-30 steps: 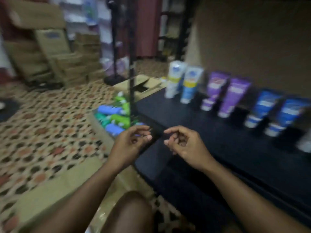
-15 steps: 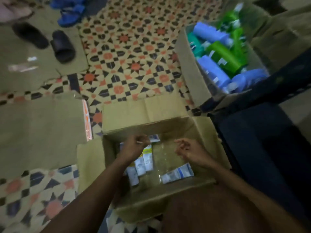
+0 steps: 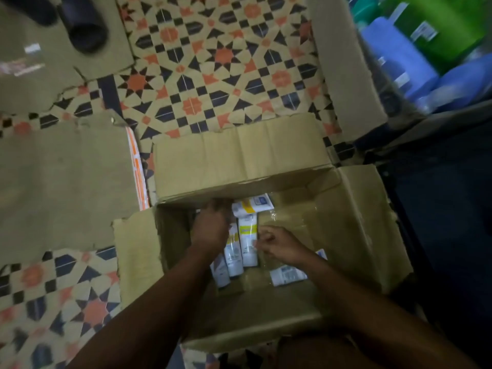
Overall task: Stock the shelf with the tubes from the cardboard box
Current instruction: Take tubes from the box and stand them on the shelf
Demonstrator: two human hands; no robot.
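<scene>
A flattened cardboard sheet [image 3: 61,182] lies at 9 o'clock and a black sandal [image 3: 85,30] at 11. In the open cardboard box [image 3: 354,230] at 6 lie white tubes [image 3: 248,233] with yellow bands. The left hand [image 3: 211,227] is over their tops and the right hand [image 3: 279,243] is curled beside one; I cannot tell if either grips. A second box [image 3: 343,75] of green and blue tubes stands at 2.

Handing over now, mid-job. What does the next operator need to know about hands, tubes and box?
Left hand: down in the cardboard box, fingers among the white tubes; grip unclear.
Right hand: curled beside the same tubes; grip unclear.
A lone tube lies apart, by the right wrist.
Done: no tube lifted clear yet.
Left: lift tubes out, stand them on the dark shelf at right.
</scene>
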